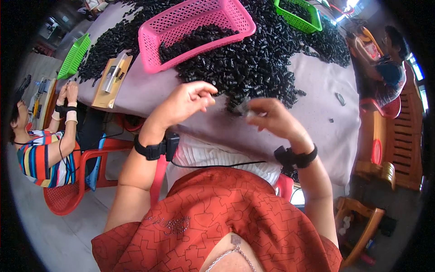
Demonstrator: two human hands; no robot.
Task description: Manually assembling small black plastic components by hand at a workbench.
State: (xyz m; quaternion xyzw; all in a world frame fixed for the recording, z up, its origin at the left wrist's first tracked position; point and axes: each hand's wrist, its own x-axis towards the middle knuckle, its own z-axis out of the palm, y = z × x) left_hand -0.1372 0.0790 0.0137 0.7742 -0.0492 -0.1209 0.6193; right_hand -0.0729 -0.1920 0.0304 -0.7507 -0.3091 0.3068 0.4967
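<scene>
My left hand is raised over the near edge of the black pile, its fingers curled in toward the thumb. Whatever they may pinch is too small to make out. To its right, my right hand is bent in a pinch and a little smeared by motion. A blurred greyish, see-through bit shows at its fingertips; I cannot tell its kind. Just beyond both hands lies a big heap of small black plastic parts, spread over a greyish-mauve cloth on the table.
A pink basket holding black parts stands on the heap. Green baskets sit farther off. A clear tube lies on a tan board. A small clear piece rests at right. Seated people work at both sides.
</scene>
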